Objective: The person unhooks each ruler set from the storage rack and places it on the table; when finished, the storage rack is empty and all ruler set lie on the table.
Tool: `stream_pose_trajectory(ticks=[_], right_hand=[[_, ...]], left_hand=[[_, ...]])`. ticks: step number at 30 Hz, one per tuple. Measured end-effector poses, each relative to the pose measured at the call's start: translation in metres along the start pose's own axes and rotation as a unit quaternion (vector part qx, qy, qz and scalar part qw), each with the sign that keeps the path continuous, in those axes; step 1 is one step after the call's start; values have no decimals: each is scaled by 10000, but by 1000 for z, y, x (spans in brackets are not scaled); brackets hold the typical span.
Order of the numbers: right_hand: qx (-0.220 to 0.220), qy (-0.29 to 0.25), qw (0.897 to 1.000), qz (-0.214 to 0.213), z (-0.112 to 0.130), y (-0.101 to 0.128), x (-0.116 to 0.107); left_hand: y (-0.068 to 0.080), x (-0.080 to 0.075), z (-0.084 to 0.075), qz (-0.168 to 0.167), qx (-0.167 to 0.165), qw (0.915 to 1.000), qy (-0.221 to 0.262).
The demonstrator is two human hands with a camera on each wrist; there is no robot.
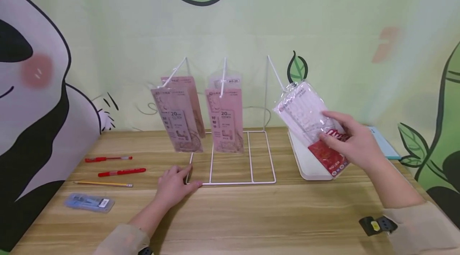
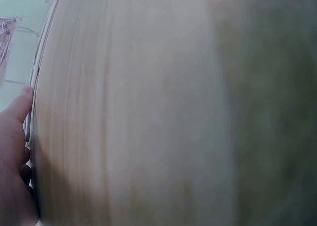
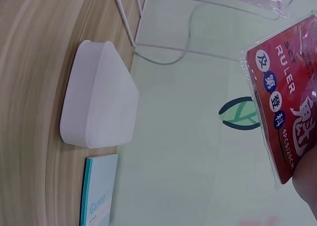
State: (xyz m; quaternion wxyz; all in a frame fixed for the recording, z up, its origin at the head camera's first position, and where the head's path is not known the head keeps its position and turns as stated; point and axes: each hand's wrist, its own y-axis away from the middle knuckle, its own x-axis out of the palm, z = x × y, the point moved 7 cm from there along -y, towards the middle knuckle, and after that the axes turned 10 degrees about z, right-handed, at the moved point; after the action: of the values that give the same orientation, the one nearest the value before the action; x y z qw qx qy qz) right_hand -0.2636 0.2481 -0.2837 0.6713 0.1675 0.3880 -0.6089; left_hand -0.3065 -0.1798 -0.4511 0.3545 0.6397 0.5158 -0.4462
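Note:
My right hand (image 1: 353,141) pinches a clear-wrapped ruler set (image 1: 305,115) with a red lower panel, thumb in front. The pack tilts, and its top overlaps the tip of the right prong of a white wire display rack (image 1: 274,163). In the right wrist view its red panel (image 3: 285,102) reads "RULER". My left hand (image 1: 174,185) holds the rack's front left base corner between thumb and fingers; the left wrist view shows the thumb (image 2: 22,102) against the rail. Pink packs (image 1: 179,121) hang on the left prong, and more pink packs (image 1: 225,123) on the middle one.
A white box-like tray (image 1: 305,163) stands right of the rack, beside a teal-edged book (image 1: 382,143). At left lie two red pens (image 1: 122,172), a yellow pencil (image 1: 104,184) and a blue plastic case (image 1: 88,202). A printed cloth hangs behind the table (image 1: 233,219).

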Motion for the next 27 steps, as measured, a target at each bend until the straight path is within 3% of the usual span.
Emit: stream_pose_trajectory(ticks=[13,27], right_hand=[[-196,-325,9992,-125,-4,11,-6],[402,-746,9961,260,-56,28,-4]], left_hand=[[-2,1,-1,102,-151,9997,-177],[-3,2,0,79,-130,9997,-171]])
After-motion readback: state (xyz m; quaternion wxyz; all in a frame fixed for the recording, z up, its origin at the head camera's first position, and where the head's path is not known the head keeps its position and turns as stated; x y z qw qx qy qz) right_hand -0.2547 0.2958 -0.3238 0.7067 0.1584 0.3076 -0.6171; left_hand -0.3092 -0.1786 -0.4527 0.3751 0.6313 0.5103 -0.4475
